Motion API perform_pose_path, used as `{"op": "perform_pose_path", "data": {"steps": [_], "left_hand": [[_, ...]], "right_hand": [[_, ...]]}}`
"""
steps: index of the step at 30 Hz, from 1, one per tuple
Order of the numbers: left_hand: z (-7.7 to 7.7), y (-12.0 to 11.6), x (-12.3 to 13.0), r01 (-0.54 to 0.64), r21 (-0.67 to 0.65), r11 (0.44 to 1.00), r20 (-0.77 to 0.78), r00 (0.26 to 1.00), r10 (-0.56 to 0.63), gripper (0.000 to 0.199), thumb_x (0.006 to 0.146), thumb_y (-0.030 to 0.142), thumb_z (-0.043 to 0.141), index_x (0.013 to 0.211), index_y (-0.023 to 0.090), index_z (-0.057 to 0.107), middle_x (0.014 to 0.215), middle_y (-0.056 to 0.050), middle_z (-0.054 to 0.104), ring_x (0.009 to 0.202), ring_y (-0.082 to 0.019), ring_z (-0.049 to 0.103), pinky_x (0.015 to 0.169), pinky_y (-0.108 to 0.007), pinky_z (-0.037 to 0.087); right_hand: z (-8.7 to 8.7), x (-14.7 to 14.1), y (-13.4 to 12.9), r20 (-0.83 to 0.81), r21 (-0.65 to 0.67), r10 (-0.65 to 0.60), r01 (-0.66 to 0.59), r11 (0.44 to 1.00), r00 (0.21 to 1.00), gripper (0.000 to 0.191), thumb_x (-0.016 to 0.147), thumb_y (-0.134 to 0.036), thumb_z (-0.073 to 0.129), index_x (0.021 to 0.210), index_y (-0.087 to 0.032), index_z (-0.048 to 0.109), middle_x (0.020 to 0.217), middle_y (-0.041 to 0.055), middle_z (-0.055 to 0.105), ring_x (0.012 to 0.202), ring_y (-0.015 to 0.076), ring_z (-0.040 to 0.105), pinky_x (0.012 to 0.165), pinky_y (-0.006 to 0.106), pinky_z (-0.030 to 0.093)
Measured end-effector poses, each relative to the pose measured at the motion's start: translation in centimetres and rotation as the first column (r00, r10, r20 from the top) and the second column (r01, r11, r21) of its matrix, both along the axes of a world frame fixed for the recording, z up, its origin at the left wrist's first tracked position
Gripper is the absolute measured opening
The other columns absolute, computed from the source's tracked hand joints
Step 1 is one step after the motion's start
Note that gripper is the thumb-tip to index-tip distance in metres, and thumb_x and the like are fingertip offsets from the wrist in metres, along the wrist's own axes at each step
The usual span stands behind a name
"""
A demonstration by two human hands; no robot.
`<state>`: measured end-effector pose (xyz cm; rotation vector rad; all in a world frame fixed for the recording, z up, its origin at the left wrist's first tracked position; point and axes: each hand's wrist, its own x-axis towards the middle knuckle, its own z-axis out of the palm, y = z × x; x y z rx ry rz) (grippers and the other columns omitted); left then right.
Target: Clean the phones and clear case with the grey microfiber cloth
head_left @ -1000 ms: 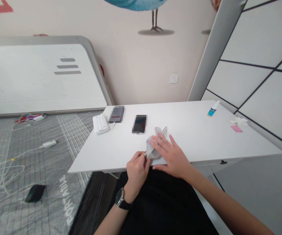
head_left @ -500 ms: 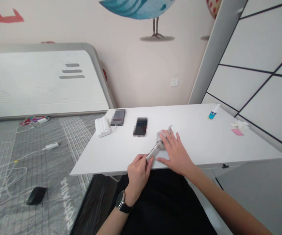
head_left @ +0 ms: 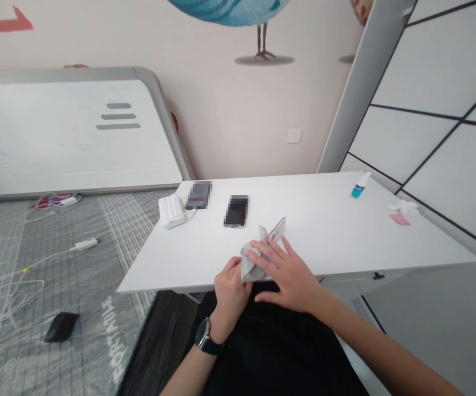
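I've got my left hand (head_left: 231, 294) curled shut around a grey cloth (head_left: 252, 263) wrapped over a silver-edged phone (head_left: 278, 229), just above the near edge of the white table (head_left: 337, 231). My right hand (head_left: 287, 272) lies open across the cloth, steadying it. Beyond are a dark phone (head_left: 236, 211), a white power block (head_left: 171, 212) and, far right, a spray bottle (head_left: 359, 186).

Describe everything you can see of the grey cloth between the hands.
The pale grey cloth looks like soft fabric, crumpled and bunched around the lower part of a slim metal-edged phone, whose upper corner sticks out. It sits above the near edge of the white table. The left hand grips it from below, and the right hand's spread fingers lie across it.
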<state>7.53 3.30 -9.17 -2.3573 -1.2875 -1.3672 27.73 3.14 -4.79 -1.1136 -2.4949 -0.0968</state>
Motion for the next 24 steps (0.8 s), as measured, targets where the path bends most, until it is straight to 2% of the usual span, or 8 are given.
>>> {"op": "perform_pose_path", "data": {"steps": [4,9,10,14,17,19,20,24], "left_hand": [[0.1,0.0,0.0,-0.014,-0.017,1.0,-0.001,1.0,0.014,0.01,0.098,0.018,0.059,0.092,0.018,0.067,0.079,-0.004,0.072,0.069,-0.015,0.067,0.058,-0.024,0.048],[-0.2,0.0,-0.1,-0.009,0.023,1.0,0.008,1.0,0.009,0.028,0.099,0.019,0.05,0.074,0.02,0.062,0.07,-0.004,0.069,0.066,-0.017,0.066,0.056,-0.026,0.047],[-0.2,0.0,0.0,-0.015,0.018,1.0,0.007,1.0,0.014,0.026,0.099,0.02,0.051,0.076,0.02,0.063,0.071,-0.004,0.069,0.066,-0.017,0.066,0.056,-0.026,0.047],[0.1,-0.1,0.1,-0.033,-0.023,0.999,0.0,0.999,0.033,0.012,0.099,0.022,0.059,0.09,0.018,0.067,0.079,-0.003,0.071,0.068,-0.015,0.066,0.058,-0.024,0.047],[0.2,-0.1,0.1,-0.012,-0.004,1.0,0.008,1.0,0.012,0.018,0.099,0.02,0.057,0.084,0.019,0.066,0.076,-0.004,0.071,0.069,-0.016,0.067,0.057,-0.025,0.047],[0.1,-0.1,0.0,-0.005,0.001,1.0,0.009,1.0,0.005,0.022,0.099,0.019,0.055,0.079,0.019,0.065,0.075,-0.005,0.07,0.07,-0.017,0.067,0.058,-0.025,0.047],[0.1,-0.1,0.0,-0.007,-0.003,1.0,0.01,1.0,0.007,0.022,0.099,0.019,0.055,0.079,0.019,0.065,0.075,-0.005,0.07,0.07,-0.016,0.067,0.058,-0.025,0.047],[0.2,-0.2,0.2,-0.014,-0.026,1.0,0.012,1.0,0.014,0.012,0.1,0.021,0.06,0.091,0.018,0.067,0.078,-0.003,0.071,0.069,-0.015,0.067,0.059,-0.024,0.046]], "right_hand": [[0.2,0.4,0.3,-0.067,0.026,-0.253,0.255,0.967,0.965,0.087,0.1,-0.071,0.041,0.166,-0.018,0.022,0.169,0.0144,0.031,0.157,0.0434,0.02,0.122,0.071,0.021],[0.3,-0.4,-0.4,0.029,0.013,0.065,-0.065,0.998,0.997,0.098,0.092,-0.082,0.042,0.166,-0.02,0.023,0.169,0.0132,0.031,0.158,0.0378,0.019,0.124,0.064,0.025],[0.4,-0.2,-0.1,0.027,0.019,0.039,-0.04,0.999,0.999,0.093,0.095,-0.079,0.041,0.165,-0.021,0.024,0.168,0.0129,0.034,0.158,0.0364,0.022,0.124,0.064,0.024],[0.3,0.6,1.2,-0.061,0.052,-0.281,0.284,0.957,0.958,0.088,0.099,-0.072,0.041,0.165,-0.017,0.024,0.166,0.0163,0.037,0.157,0.0414,0.021,0.122,0.071,0.021],[-0.2,-0.1,0.5,-0.029,0.038,-0.142,0.143,0.989,0.989,0.102,0.091,-0.08,0.047,0.166,-0.015,0.022,0.169,0.0174,0.029,0.158,0.0429,0.015,0.121,0.068,0.026],[-0.4,-0.3,0.0,0.014,0.025,-0.012,0.011,1.0,1.0,0.102,0.09,-0.081,0.047,0.166,-0.019,0.021,0.17,0.015,0.029,0.159,0.0403,0.016,0.122,0.066,0.027],[-0.4,-0.2,0.0,0.018,0.027,-0.018,0.017,0.999,1.0,0.098,0.092,-0.079,0.047,0.166,-0.02,0.021,0.17,0.0136,0.03,0.159,0.0395,0.016,0.122,0.066,0.026],[-0.2,0.9,1.0,-0.064,0.063,-0.322,0.326,0.943,0.945,0.089,0.098,-0.071,0.045,0.166,-0.018,0.021,0.17,0.0141,0.029,0.159,0.0439,0.009,0.121,0.073,0.02]]}}
